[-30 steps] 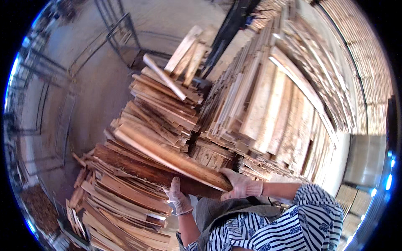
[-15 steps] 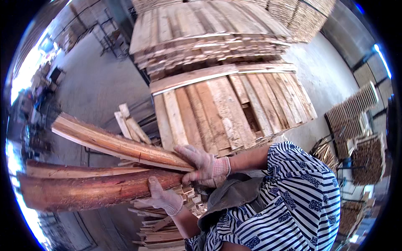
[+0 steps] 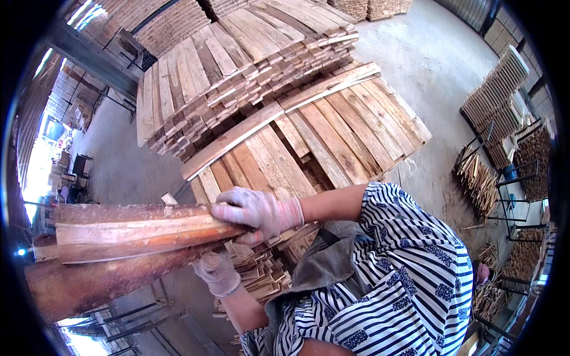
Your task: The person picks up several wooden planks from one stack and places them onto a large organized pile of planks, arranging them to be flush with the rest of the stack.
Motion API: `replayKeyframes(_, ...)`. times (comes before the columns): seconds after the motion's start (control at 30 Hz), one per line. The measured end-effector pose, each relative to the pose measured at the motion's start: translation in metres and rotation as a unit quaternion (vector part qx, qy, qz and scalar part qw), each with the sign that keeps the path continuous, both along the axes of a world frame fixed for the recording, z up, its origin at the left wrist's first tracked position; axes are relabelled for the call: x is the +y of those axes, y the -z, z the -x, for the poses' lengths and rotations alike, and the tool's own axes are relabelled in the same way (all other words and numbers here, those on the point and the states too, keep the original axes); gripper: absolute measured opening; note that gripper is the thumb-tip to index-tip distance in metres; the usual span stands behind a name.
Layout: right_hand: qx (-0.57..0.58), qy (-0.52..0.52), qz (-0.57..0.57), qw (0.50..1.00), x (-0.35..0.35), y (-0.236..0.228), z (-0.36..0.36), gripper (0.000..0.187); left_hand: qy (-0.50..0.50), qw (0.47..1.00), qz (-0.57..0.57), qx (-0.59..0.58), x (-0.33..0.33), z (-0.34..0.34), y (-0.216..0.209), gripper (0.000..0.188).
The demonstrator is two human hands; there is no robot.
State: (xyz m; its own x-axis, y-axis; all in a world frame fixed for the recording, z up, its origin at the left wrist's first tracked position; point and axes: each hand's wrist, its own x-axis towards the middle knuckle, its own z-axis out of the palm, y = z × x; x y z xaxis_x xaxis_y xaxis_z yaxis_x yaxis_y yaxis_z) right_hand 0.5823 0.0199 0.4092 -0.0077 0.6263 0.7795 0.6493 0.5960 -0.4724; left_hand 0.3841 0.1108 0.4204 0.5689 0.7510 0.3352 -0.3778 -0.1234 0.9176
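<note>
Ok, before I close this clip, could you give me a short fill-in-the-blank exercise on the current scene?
1. The right hand and the left hand both wear pale ____.
2. From the right hand, the upper board extends toward the picture's ____ side.
3. In the picture, the lower board is nearest to the ____ hand.
4. The shirt is patterned with dark and white ____.

Missing words: gloves; left; left; stripes.

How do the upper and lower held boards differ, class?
The upper board shows a pale, orange-streaked face; the lower board looks darker and reddish-brown. In the picture, the upper board lies nearer level; the lower board slopes more steeply down leftward. Both are long and wooden.
</note>
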Motion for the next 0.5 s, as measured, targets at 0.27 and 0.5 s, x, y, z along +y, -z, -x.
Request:
replayKeyframes(0.27, 0.149, -0.072, 0.189, 0.968, 0.027, 0.045, -0.020, 0.097, 0.059, 0.938, 0.094, 0.327, 0.071, 0.008, 0.067, 0.083)
replayKeyframes(0.5, 0.230, -0.068, 0.306, 0.921, 0.034, 0.017, -0.085, 0.105, -0.027, 0.972, 0.049, 0.229, 0.033, -0.071, -0.037, 0.058)
